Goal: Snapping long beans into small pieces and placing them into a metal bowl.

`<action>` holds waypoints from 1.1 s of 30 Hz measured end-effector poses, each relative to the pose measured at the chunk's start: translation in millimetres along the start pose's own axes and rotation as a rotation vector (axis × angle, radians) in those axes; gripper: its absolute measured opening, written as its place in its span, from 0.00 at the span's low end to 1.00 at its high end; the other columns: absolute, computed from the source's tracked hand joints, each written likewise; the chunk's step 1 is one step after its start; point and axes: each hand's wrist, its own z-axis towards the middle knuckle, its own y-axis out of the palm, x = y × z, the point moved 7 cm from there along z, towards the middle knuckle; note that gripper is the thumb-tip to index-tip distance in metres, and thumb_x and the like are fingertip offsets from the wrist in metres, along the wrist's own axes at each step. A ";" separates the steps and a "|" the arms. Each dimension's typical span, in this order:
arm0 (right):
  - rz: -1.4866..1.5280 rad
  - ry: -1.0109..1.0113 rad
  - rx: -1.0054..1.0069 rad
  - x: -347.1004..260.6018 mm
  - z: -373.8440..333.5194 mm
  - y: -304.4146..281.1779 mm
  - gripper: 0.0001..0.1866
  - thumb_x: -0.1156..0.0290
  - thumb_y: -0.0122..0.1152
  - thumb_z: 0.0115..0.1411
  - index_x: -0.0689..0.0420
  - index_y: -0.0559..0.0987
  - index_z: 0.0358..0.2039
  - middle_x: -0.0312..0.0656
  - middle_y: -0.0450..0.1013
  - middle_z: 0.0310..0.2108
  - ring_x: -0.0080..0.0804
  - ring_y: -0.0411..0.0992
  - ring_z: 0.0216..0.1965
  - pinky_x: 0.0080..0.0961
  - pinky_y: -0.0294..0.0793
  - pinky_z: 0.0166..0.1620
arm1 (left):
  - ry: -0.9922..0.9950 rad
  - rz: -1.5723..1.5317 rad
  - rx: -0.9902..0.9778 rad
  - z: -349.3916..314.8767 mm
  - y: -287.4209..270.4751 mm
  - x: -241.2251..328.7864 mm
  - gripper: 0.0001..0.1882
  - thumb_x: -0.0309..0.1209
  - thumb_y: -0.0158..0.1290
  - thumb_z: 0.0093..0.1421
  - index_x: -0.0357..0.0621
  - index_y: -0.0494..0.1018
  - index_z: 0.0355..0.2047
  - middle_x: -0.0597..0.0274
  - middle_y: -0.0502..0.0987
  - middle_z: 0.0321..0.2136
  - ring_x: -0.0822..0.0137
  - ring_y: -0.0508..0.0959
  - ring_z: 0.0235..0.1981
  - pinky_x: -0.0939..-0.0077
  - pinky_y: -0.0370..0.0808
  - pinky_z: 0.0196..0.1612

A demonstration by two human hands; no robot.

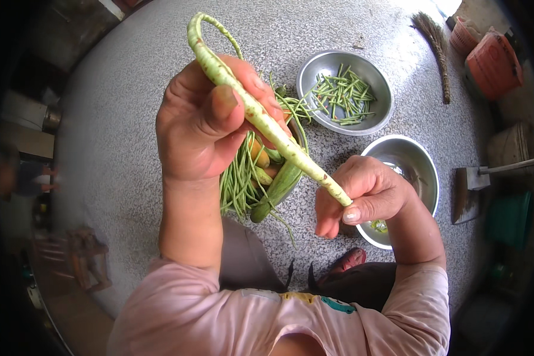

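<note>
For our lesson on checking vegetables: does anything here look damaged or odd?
Yes, the long bean held in the left hand and right hand: reddish-brown blotches mark its pale green skin, so it looks blemished. The cause cannot be told.

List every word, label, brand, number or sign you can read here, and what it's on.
No text can be read.
Shirt: slivers of coloured print, too foreshortened to read.
Larger red container: any marking is too blurred to read.
Long bean, held by the left hand and right hand: no lettering visible.
</note>
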 end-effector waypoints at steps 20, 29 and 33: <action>0.205 -0.057 0.141 3.2 3.1 1.7 0.10 0.74 0.51 0.57 0.69 0.75 0.33 0.43 0.73 0.26 0.24 0.71 0.26 0.18 0.72 0.29 | -0.049 0.210 0.090 -2.9 19.2 -8.9 0.16 0.35 0.59 0.48 0.38 0.67 0.27 0.56 0.72 0.21 0.64 0.75 0.20 0.72 0.76 0.21; 0.057 -0.206 0.167 -7.3 1.2 -2.1 0.07 0.77 0.55 0.53 0.68 0.77 0.31 0.45 0.73 0.22 0.25 0.71 0.22 0.18 0.71 0.25 | -0.083 0.140 0.083 -3.4 19.0 -16.0 0.14 0.34 0.56 0.51 0.35 0.67 0.28 0.54 0.72 0.22 0.64 0.75 0.21 0.72 0.77 0.23; 0.108 -0.184 0.132 -6.6 -0.1 0.7 0.10 0.74 0.54 0.55 0.68 0.76 0.33 0.44 0.73 0.23 0.24 0.71 0.21 0.17 0.71 0.25 | -0.105 0.042 0.066 -4.3 17.7 -17.9 0.13 0.32 0.55 0.52 0.34 0.66 0.28 0.53 0.73 0.22 0.64 0.76 0.23 0.71 0.77 0.25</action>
